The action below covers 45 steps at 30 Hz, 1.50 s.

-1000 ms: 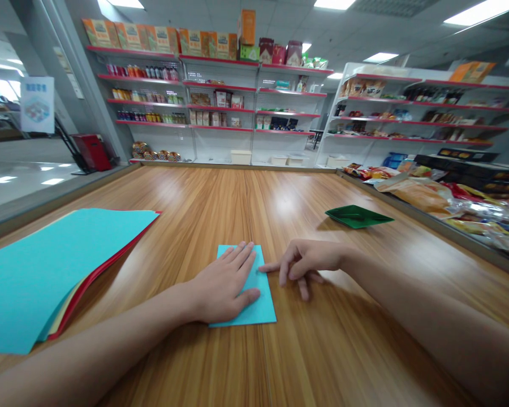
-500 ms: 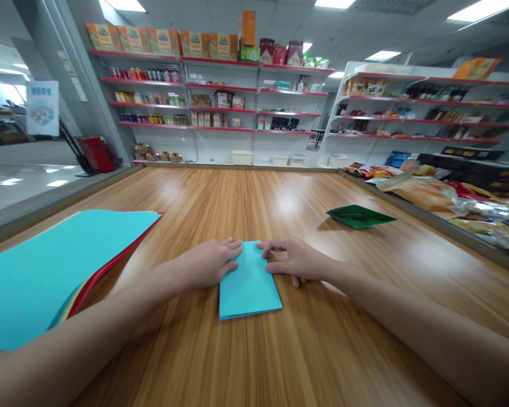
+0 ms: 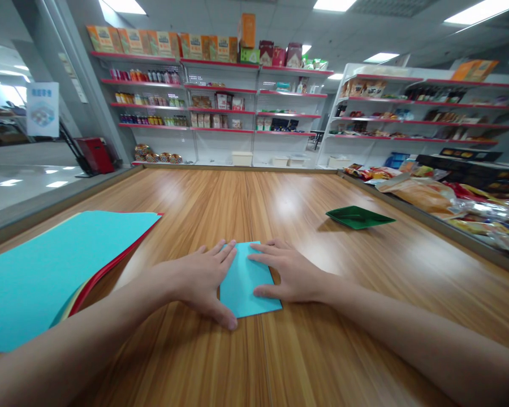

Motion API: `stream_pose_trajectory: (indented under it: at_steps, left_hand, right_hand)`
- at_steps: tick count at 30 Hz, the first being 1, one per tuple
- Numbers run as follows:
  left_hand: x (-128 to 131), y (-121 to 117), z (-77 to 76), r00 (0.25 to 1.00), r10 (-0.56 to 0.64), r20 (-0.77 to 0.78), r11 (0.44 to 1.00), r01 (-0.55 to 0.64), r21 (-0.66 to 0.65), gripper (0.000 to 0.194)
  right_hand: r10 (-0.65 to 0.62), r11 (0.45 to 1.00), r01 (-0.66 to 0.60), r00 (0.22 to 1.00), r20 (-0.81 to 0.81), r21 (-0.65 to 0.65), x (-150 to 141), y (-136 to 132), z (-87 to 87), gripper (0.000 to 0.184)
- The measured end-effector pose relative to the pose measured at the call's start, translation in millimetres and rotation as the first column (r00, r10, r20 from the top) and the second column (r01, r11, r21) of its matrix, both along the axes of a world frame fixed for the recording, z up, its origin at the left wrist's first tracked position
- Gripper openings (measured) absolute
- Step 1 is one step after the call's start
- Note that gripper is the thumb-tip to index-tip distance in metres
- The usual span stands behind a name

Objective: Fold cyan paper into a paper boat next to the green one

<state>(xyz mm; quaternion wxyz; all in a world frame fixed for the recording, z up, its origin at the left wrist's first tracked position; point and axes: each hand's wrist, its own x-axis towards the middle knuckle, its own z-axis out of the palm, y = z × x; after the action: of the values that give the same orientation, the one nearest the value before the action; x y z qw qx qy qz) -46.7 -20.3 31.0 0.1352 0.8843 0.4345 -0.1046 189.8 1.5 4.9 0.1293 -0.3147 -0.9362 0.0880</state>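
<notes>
A folded sheet of light-blue paper (image 3: 246, 285) lies flat on the wooden table (image 3: 288, 362) between my hands. On its left edge rests my left hand (image 3: 201, 280), fingers spread over the far left corner and the thumb at the near left corner. My right hand (image 3: 294, 271) lies on the paper's right side, its fingertips on the far part and the thumb on the middle of the right edge. Both hands are open. Farther right on the table sits a folded green paper shape (image 3: 359, 217) with pointed ends.
To the left lies a stack of large paper sheets (image 3: 68, 265), light blue on top with red and cream beneath. Packaged snacks (image 3: 424, 195) are piled beyond the table's right edge. Shelves of goods (image 3: 220, 107) stand behind the table.
My left hand has moved off the paper's middle to its left edge, with the thumb reaching nearer me. My right hand has gone from pointing at the edge to lying spread on the paper.
</notes>
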Motion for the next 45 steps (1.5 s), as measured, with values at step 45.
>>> stream_pose_trajectory:
  at_steps: [45]
  left_hand:
    - [16,-3,-16.5,0.994,0.051,0.1,0.995,-0.059,0.08,0.125]
  right_hand:
    - [-0.434,0.901,0.434,0.901,-0.027,0.003,-10,0,-12.1,0.069]
